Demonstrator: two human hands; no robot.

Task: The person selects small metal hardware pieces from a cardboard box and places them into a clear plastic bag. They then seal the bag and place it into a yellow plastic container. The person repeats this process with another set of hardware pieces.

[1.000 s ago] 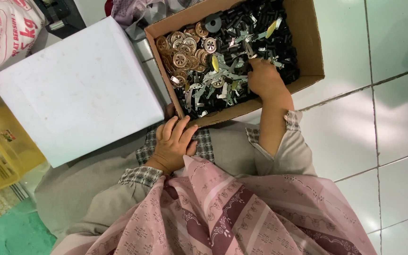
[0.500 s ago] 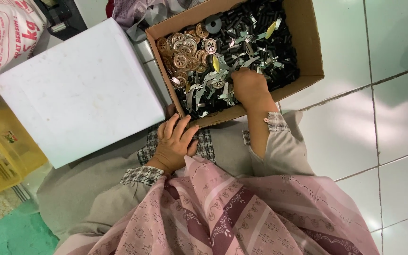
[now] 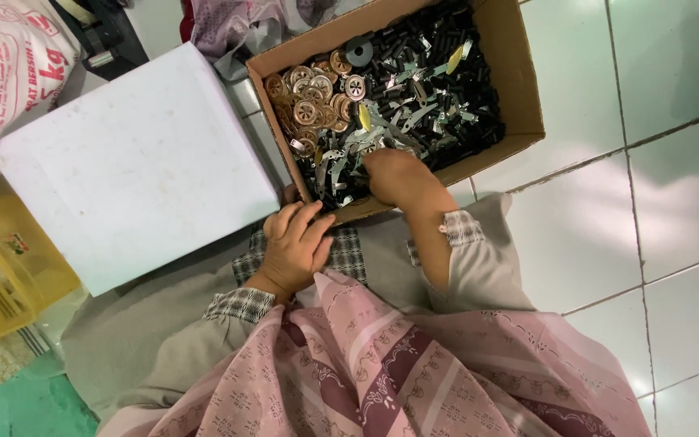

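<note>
— In the upper middle of the frame, what fills the cardboard box (image 3: 519, 89)?

— Small hardware; coppery round discs (image 3: 309, 93) with cut-out holes at its left end, thin silvery metal strips (image 3: 345, 158) in the centre, matte black pieces (image 3: 438, 73) to the right.

— And the hands?

— The right hand (image 3: 398, 178) is curled down into the strips at the box's near edge; whether it grips one, I cannot tell; the left hand (image 3: 297, 243) rests loosely bent and empty on the plaid-cuffed lap, just beside the box's corner and a flat white board (image 3: 131, 162).
</note>
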